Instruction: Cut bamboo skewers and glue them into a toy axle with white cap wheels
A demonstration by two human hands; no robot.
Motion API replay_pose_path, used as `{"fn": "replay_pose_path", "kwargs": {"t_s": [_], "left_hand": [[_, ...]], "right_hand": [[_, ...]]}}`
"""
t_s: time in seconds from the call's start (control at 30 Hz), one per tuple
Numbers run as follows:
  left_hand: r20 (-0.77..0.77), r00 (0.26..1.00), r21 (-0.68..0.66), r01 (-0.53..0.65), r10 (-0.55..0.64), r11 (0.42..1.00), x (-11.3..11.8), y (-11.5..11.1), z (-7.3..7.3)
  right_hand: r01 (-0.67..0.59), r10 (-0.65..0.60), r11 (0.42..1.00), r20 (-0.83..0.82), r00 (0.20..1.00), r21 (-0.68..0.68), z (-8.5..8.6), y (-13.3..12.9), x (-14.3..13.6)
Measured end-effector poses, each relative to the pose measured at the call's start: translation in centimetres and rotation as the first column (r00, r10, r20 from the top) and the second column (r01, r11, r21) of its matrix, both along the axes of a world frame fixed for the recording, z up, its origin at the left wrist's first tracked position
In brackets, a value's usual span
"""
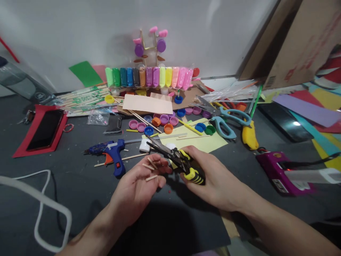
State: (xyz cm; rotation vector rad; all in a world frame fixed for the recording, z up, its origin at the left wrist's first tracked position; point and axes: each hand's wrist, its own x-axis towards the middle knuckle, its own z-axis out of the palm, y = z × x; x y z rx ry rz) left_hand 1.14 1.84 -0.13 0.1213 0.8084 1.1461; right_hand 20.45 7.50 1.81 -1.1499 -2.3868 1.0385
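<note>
Palm up and half curled, my left hand (141, 190) cradles three short pieces of wooden stick (151, 178) across its fingers. My right hand (213, 176) is wrapped round the black and yellow handles of a pair of snips (183, 161). The blades of the snips point up and left, beyond the left fingertips and above the dark mat. Just past the left hand stands a small white cap (144, 145). To its left lies a blue glue gun (114, 153) with an orange trigger, resting across a thin wooden stick.
Coloured bottle caps (168, 128) lie scattered behind the hands, partly on pale yellow paper (213, 142). Blue-handled scissors (225, 128), a yellow cutter (249, 137) and a purple power box (282, 174) sit at right. A phone (45, 129) and white cable (34, 192) lie left. Clay packs (149, 77) stand behind.
</note>
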Motion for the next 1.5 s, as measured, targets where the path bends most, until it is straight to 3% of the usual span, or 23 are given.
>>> {"fn": "replay_pose_path", "kwargs": {"t_s": [0.23,0.57,0.9,1.13,1.5], "left_hand": [[-0.130,0.991,0.067,-0.001,0.010,0.998,0.1,-0.2,-0.5],[-0.287,0.947,0.104,0.182,-0.146,0.978,-0.2,-0.5,0.2],[-0.512,0.859,0.206,0.115,0.007,0.972,-0.8,-1.2,-0.1],[-0.476,0.877,0.114,0.141,-0.070,0.983,-1.2,-2.0,0.3],[-0.573,0.812,0.082,0.195,-0.114,0.977,-1.7,-2.0,1.1]], "right_hand": [[0.023,-0.023,1.000,-0.001,1.000,-0.004,0.0,0.2,0.2],[0.021,-0.023,0.999,0.045,0.999,0.027,0.0,0.7,0.5],[-0.146,0.116,0.967,0.150,0.982,0.210,0.6,1.4,1.4],[-0.216,0.167,0.922,0.172,0.971,0.323,0.3,1.4,1.8],[-0.222,0.189,0.958,0.182,0.965,0.182,0.6,1.1,1.5]]}}
